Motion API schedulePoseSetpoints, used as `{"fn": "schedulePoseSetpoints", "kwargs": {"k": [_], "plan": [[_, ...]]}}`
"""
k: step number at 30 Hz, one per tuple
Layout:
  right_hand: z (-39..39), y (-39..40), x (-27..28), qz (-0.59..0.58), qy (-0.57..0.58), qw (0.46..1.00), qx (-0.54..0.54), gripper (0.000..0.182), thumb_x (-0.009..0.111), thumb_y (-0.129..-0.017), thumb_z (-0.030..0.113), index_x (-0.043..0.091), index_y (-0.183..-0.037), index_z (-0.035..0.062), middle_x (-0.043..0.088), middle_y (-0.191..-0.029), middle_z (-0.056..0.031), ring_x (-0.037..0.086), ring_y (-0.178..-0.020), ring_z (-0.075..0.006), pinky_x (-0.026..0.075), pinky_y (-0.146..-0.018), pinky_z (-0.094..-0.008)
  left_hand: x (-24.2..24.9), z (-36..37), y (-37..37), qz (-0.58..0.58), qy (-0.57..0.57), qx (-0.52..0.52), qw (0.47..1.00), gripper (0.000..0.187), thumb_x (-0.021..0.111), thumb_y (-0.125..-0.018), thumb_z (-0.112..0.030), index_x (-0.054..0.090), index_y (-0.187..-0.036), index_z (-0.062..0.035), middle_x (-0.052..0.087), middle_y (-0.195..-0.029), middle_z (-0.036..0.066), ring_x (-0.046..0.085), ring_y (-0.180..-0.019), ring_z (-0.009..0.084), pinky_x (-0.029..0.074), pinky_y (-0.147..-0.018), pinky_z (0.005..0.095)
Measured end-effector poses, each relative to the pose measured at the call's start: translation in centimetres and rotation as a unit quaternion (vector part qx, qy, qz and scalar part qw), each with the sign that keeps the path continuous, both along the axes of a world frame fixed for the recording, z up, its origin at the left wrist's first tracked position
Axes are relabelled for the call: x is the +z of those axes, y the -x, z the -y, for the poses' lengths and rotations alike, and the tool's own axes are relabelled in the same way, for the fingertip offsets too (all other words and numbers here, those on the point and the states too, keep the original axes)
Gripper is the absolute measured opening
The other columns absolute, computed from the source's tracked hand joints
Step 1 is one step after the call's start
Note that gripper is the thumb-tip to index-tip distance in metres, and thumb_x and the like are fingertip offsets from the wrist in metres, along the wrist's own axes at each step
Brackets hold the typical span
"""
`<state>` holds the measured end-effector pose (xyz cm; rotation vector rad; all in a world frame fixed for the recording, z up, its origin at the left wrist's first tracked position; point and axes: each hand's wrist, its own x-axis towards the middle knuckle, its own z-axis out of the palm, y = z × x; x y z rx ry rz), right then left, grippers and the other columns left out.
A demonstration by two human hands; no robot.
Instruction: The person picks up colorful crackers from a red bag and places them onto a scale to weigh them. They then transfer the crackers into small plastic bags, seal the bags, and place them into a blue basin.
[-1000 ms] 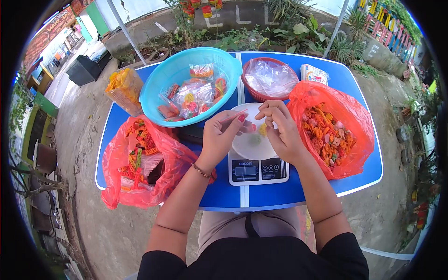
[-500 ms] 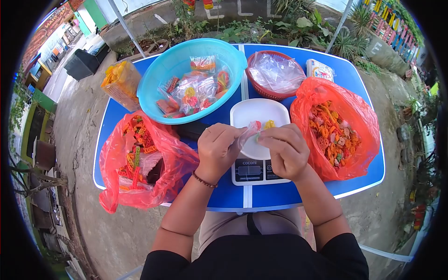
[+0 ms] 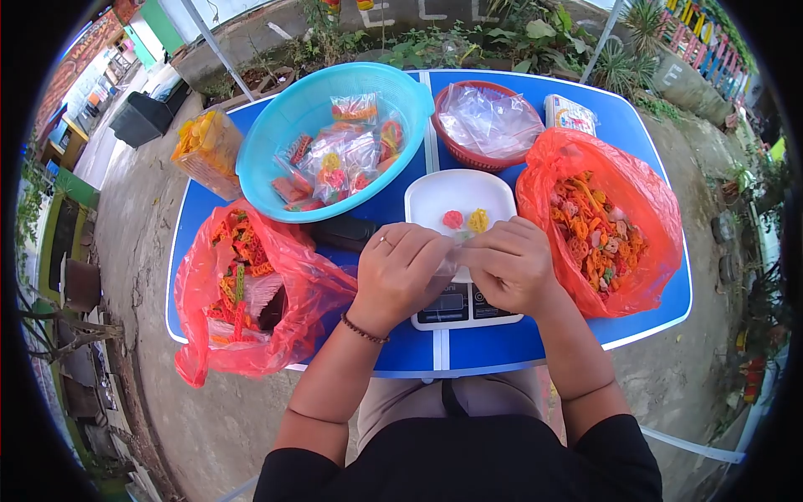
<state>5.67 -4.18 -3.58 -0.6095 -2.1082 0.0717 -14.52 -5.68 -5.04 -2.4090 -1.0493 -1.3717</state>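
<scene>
My left hand and my right hand meet over the front of a white kitchen scale, fingers pinched on a small clear plastic bag between them. Much of the bag is hidden behind the fingers. Just beyond my fingertips, a red snack piece and a yellow snack piece show against the scale's white plate. The left knuckles partly cover the scale's dark display panel.
A blue basin of filled packets stands back left, beside a tub of yellow snacks. Red plastic bags of colored snacks flank the scale, left and right. Clear bags fill a red basket near a white packet.
My hands have drawn closer together, both now pinching the clear bag lower down. The red piece, partly behind the plastic before, now shows plainly beside the yellow one. The view has shifted slightly.
</scene>
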Motion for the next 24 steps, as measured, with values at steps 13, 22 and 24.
{"fn": "schedulePoseSetpoints", "kwargs": {"k": [13,22,24], "plan": [[0.22,0.26,0.32,-0.009,0.039,0.999,0.028,0.018,0.076,-0.074,0.004,0.073,-0.092,0.0080,0.070,-0.092,-0.0063,0.067,-0.077,-0.0257,0.053,-0.067,-0.0364,-0.53,-0.13,-0.02,0.027,0.080,-0.045,0.995,0.034,0.074,-0.077,-0.001,0.070,-0.111,-0.0050,0.074,-0.103,0.009,0.071,-0.090,0.0254,0.056,-0.079,0.0362],[-0.56,0.09,-0.24,-0.030,0.024,0.999,0.036,0.024,0.072,-0.073,-0.001,0.071,-0.096,0.0054,0.070,-0.097,-0.0076,0.064,-0.077,-0.0276,0.053,-0.069,-0.0378,0.15,-0.37,0.35,0.019,0.050,-0.021,0.998,0.032,0.076,-0.078,-0.002,0.073,-0.110,-0.0071,0.074,-0.099,0.006,0.070,-0.089,0.0236,0.053,-0.080,0.0359],[-0.40,0.03,0.05,-0.020,0.031,0.999,0.039,0.025,0.071,-0.073,-0.002,0.071,-0.096,0.0056,0.070,-0.095,-0.0074,0.064,-0.078,-0.0274,0.053,-0.069,-0.0379,-0.25,-0.36,0.47,0.021,0.055,-0.027,0.998,0.041,0.077,-0.072,0.002,0.074,-0.112,-0.0069,0.074,-0.100,0.006,0.069,-0.091,0.0240,0.052,-0.080,0.0357]]}}
